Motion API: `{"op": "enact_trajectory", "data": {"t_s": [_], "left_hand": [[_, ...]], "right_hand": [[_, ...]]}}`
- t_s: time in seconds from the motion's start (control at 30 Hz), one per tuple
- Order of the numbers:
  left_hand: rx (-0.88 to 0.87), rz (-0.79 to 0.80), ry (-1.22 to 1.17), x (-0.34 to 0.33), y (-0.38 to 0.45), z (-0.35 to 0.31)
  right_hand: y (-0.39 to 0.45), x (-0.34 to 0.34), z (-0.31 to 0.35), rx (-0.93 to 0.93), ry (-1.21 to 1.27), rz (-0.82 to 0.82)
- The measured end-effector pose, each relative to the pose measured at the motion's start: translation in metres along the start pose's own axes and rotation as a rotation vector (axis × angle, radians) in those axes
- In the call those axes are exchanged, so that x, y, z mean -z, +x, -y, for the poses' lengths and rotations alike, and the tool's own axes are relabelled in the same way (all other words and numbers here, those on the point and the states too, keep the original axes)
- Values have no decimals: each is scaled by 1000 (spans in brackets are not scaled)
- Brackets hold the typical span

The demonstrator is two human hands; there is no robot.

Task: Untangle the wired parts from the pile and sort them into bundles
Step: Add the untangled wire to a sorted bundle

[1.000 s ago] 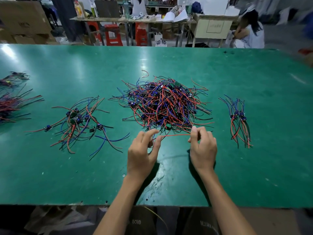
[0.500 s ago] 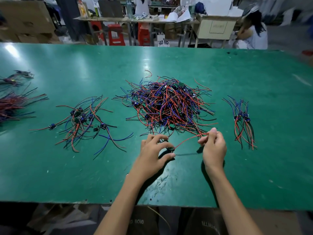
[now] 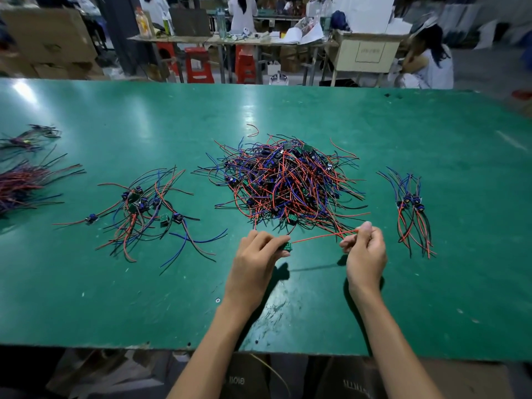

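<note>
Two bare hands work just above a big green table (image 3: 403, 133), right in front of a large tangled pile of red, blue and black wires with small dark parts (image 3: 285, 182). The left hand (image 3: 256, 260) has its fingers curled and pinches a small green circuit board (image 3: 287, 246) between thumb and fingertips. A thin red wire (image 3: 322, 237) runs from that little board across to the right hand (image 3: 365, 249), which pinches the far end of it between thumb and first finger. The wire is pulled nearly straight between the two hands — it hangs in the air, and its shadow falls on the table below. It passes just in front of the near edge of the pile, and some wire ends from the pile reach close to it. To the right of the pile, well apart from it, lies a small neat bundle of wired parts (image 3: 411, 208) with the wires lined up the same way. To the left lies a loose spread of wired parts (image 3: 144, 208), messier, with wires going every way. At the far left edge are more bunches of red and dark wires (image 3: 20, 182) — blurry, so the small bits are hard to tell.
</note>
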State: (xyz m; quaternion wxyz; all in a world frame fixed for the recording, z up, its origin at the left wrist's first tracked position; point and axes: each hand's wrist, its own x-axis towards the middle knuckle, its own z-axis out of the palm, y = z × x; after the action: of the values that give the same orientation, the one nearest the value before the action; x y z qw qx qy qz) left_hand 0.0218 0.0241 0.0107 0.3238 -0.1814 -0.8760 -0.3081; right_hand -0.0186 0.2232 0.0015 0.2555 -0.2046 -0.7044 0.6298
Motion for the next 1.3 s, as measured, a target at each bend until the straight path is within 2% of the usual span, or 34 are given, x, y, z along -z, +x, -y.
{"op": "enact_trajectory", "data": {"t_s": [0.1, 0.17, 0.2, 0.27, 0.3, 0.33, 0.4, 0.6, 0.73, 0.83, 0.93, 1.07, 1.13, 1.2, 1.3], "left_hand": [[-14, 27, -7, 2, 2, -1], [-37, 28, -4, 1, 2, 0], [-51, 20, 7, 0, 2, 0], [-74, -13, 51, -2, 0, 2], [-77, -35, 78, -2, 0, 3], [-73, -55, 101, -3, 0, 5], [-58, -76, 123, -4, -1, 6], [122, -16, -90, 3, -1, 3], [139, 50, -172, 3, -1, 4], [79, -23, -143, 1, 0, 5], [65, -185, -163, 5, 4, 3], [326, -547, -177, 43, 27, 31], [463, -651, -98, 73, 39, 64], [605, -622, -30, 97, 42, 97], [856, -387, 109, 112, 31, 136]], "right_hand": [[-4, -1, 6, 99, -137, -56], [-11, -1, 11, 377, -355, -196], [-18, -2, 14, 583, -435, -151], [-33, -5, 14, 950, -552, 188], [-39, -6, 12, 1037, -596, 360], [-42, -7, 10, 1048, -609, 476], [-41, -7, 11, 950, -549, 545], [-34, 1, 6, 917, -554, 318], [-32, 1, 8, 863, -549, 169], [-34, 0, 9, 887, -523, 155], [-35, -1, 9, 887, -471, 151], [-35, -2, 11, 770, -433, 166], [-34, -2, 11, 728, -459, 189], [-34, -3, 11, 687, -504, 252], [-34, -4, 9, 594, -602, 419]]}}
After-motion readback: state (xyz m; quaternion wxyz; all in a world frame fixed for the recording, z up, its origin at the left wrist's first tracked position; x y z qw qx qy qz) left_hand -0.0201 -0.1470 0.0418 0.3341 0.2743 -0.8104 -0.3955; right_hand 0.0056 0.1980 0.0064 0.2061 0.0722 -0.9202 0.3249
